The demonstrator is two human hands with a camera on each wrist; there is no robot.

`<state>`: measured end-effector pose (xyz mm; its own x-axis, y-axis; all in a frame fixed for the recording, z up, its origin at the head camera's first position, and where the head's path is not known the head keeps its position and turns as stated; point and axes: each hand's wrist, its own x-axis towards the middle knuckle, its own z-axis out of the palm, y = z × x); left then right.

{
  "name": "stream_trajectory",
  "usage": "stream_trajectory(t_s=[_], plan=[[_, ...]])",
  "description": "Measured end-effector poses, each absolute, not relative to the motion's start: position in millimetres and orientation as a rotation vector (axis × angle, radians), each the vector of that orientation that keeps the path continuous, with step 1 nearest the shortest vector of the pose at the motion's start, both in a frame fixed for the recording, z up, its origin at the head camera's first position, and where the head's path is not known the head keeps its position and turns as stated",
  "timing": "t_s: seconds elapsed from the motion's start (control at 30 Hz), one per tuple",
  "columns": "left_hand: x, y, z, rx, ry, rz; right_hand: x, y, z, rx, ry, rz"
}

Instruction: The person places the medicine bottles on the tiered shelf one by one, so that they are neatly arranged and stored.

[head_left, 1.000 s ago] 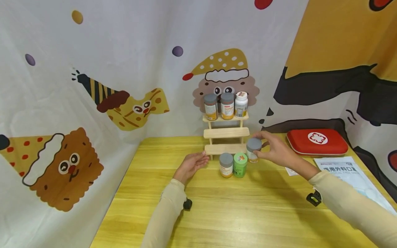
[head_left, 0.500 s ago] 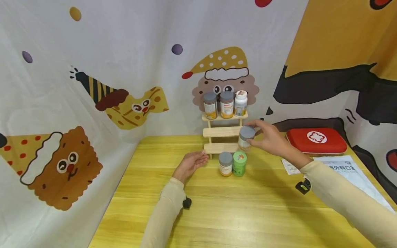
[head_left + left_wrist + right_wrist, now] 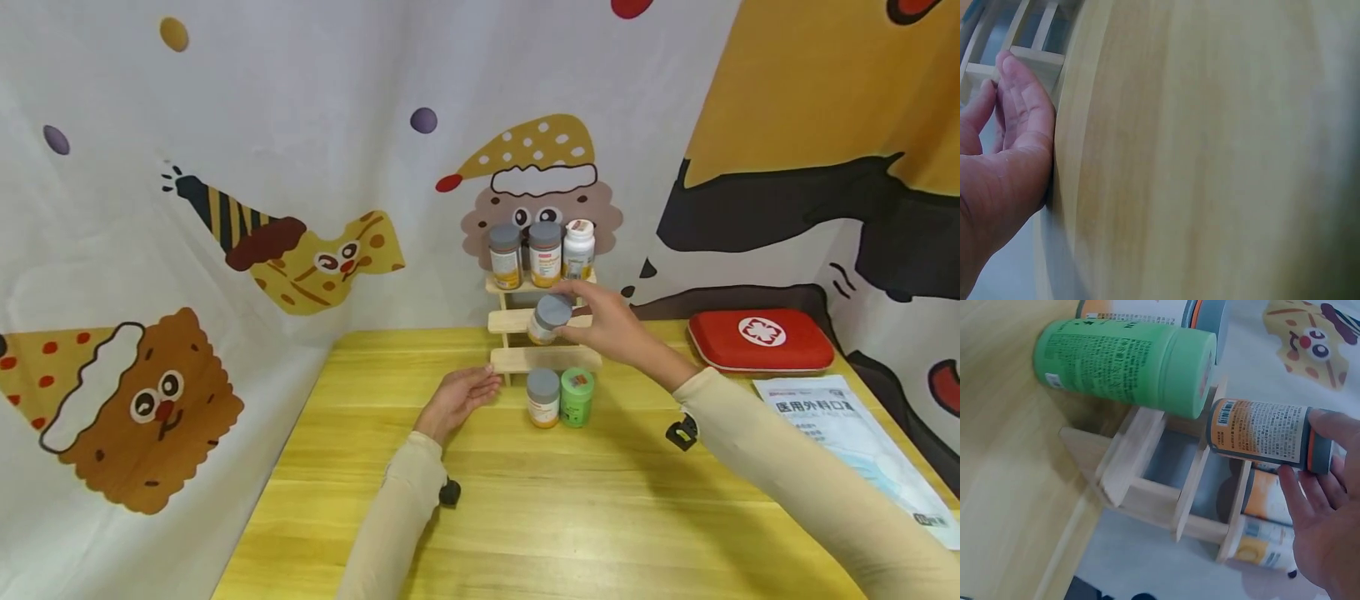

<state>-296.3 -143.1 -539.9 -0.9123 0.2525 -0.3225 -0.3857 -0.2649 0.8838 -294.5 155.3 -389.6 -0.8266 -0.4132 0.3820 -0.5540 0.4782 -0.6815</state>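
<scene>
Wooden table (image 3: 555,517) below; I read "医用外科" on the packet (image 3: 855,454), lower right. Right hand (image 3: 606,321) pinches a jar (image 3: 550,321), left hand (image 3: 459,398) the shelf (image 3: 546,360).

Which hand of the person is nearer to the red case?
Right. The right hand holds a jar at the shelf, left of the case; the left hand is farther away, at the shelf's left end.

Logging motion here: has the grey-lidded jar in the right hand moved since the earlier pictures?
Yes: in the head view, the grey-lidded jar has moved left and up relative to the three-tier wooden rack.
</scene>
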Motion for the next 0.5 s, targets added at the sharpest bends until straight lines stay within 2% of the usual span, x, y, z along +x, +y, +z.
stream_trajectory(t_s=[0.5], plan=[[-295.9, -143.8, -541.0, -0.132, 1.607, 2.218, -319.5, 112.3, -387.4, 0.907, -2.489, 1.305]])
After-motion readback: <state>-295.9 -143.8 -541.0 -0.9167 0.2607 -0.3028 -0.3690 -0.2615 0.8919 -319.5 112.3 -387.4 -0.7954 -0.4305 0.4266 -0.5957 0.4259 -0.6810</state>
